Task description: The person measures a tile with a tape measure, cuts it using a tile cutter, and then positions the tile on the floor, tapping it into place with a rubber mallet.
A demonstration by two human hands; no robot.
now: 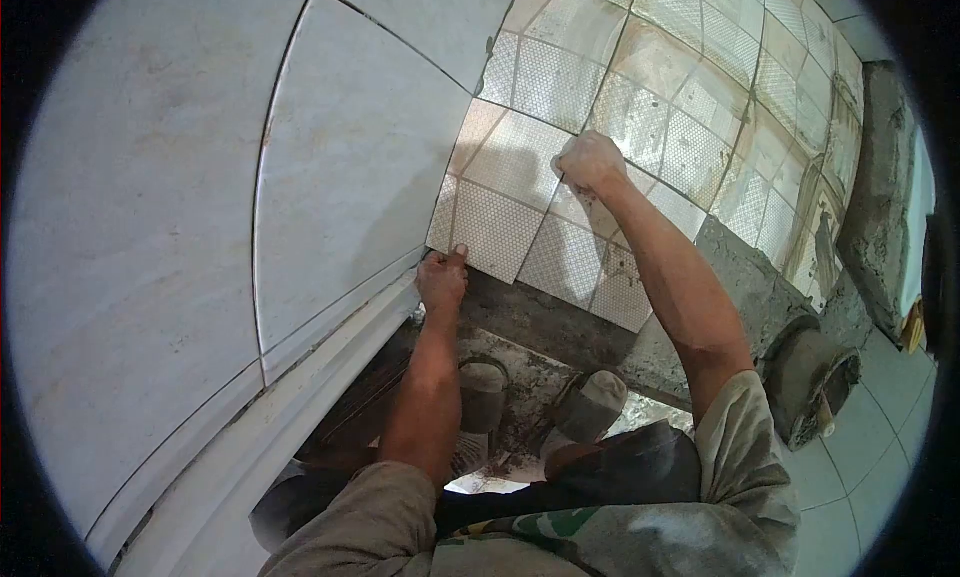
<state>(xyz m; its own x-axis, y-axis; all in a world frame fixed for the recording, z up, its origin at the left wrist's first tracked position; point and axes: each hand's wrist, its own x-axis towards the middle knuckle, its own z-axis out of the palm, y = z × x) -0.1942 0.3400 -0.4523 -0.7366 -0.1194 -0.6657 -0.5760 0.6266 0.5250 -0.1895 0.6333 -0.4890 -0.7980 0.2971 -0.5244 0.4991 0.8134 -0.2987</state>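
A patterned square floor tile lies against the wall at the near left corner of the laid tiles. My left hand is at its lower left corner, thumb on the top face and the other fingers curled at the edge. Near the tile's upper right corner, my right hand rests closed over the joint where tiles meet; whether it holds anything is hidden. Another patterned tile lies just right of the first one. Grey mortar borders the tiles on the right.
Large pale wall tiles rise at the left, above a white ledge. A mortar-coated bucket lies at the right, beside a mortar-covered curb. My shoes stand below the dark near edge.
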